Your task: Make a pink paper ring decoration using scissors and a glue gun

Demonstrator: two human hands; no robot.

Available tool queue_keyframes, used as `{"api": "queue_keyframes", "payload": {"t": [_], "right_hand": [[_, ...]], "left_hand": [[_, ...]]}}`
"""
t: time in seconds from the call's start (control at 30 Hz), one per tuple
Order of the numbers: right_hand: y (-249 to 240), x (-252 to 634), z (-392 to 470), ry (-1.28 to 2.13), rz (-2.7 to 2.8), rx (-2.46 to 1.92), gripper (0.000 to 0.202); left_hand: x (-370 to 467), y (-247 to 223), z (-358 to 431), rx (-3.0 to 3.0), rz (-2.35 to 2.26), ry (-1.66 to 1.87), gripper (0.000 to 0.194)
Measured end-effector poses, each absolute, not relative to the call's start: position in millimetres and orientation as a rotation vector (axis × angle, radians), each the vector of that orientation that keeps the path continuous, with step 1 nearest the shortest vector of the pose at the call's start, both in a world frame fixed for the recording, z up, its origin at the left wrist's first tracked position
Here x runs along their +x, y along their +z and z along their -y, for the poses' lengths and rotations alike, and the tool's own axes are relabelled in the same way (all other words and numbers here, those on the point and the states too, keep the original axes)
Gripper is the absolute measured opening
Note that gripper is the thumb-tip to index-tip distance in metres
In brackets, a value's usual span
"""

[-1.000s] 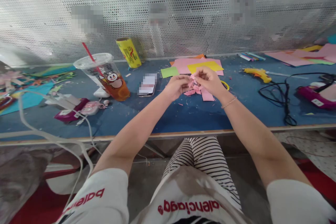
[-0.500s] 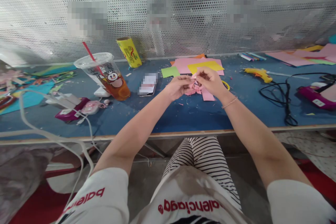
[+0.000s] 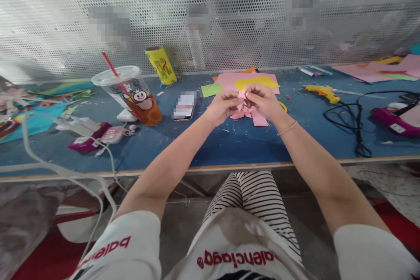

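Observation:
Between my two hands is a small piece of pink paper point(image 3: 242, 94), pinched by the fingertips on each side. My left hand point(image 3: 226, 106) is closed on its left edge, and my right hand point(image 3: 262, 99) is closed on its right edge. Just below and behind the fingers, more cut pink paper pieces point(image 3: 259, 118) lie on the blue table point(image 3: 210, 146). Yellow paper point(image 3: 257, 82), a larger pink sheet point(image 3: 228, 79) and a green piece point(image 3: 211, 90) lie beyond my hands. Part of a yellow ring-shaped thing point(image 3: 282, 106) shows beside my right wrist.
To the left stand a lidded drink cup point(image 3: 142, 100) with a red straw and a yellow tube point(image 3: 161, 65); a phone point(image 3: 184, 106) lies nearby. Rightward are a yellow glue gun point(image 3: 321, 93), its black cord point(image 3: 358, 127) and a purple power strip point(image 3: 398, 120). A perforated metal screen point(image 3: 229, 22) borders the back.
The pink paper between my fingertips now shows a flat, upright face where a crumpled shape showed before. My fingers have shifted slightly; both arms stay almost in place.

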State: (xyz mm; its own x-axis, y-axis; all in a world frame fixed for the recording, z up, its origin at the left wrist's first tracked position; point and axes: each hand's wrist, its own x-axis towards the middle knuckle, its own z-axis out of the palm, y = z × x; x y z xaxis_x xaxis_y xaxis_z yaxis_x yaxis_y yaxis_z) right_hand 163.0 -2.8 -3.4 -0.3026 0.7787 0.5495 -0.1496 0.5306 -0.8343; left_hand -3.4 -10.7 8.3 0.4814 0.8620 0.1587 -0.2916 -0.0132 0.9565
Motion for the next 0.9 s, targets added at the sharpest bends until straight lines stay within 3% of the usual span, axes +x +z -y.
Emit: {"api": "queue_keyframes", "payload": {"t": [0.2, 0.47, 0.9], "right_hand": [[-3, 163, 4, 1.067, 1.633, -0.548, 0.018], [3, 158, 11, 0.958, 1.677, -0.745, 0.02], [-1, 156, 5, 0.899, 1.618, -0.66, 0.013]], "left_hand": [[-2, 6, 10, 1.323, -0.604, 1.038, 0.019], [0, -2, -4, 1.452, -0.693, 1.411, 0.018], [3, 3, 3, 1.187, -0.621, 1.375, 0.01]]}}
